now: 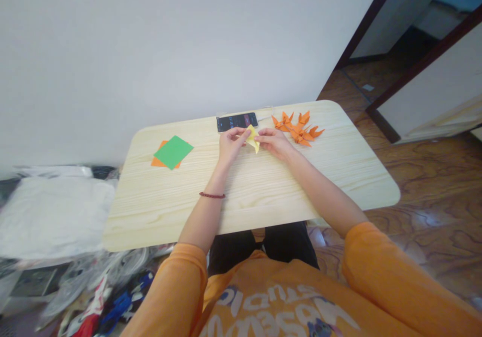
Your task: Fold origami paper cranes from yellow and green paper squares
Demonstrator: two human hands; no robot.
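Observation:
A small folded piece of yellow paper (253, 135) is held up just over the table, between both hands. My left hand (232, 145) pinches its left side with thumb and fingers. On the other side, the fingertips of my right hand (276, 142) are closed on its right edge. The paper comes to a point at the bottom, and its finer folds are too small to make out. Just behind the hands lies a phone (237, 121) with a lit display. Several folded orange paper cranes (300, 129) sit in a cluster to the right of my right hand.
On the left of the light wooden table (158, 206), a green paper square (173, 152) overlaps an orange paper sheet (158, 162). A white wall (169, 50) rises behind the table. Bags and assorted items (56, 211) crowd the floor at left; a doorway stands at right.

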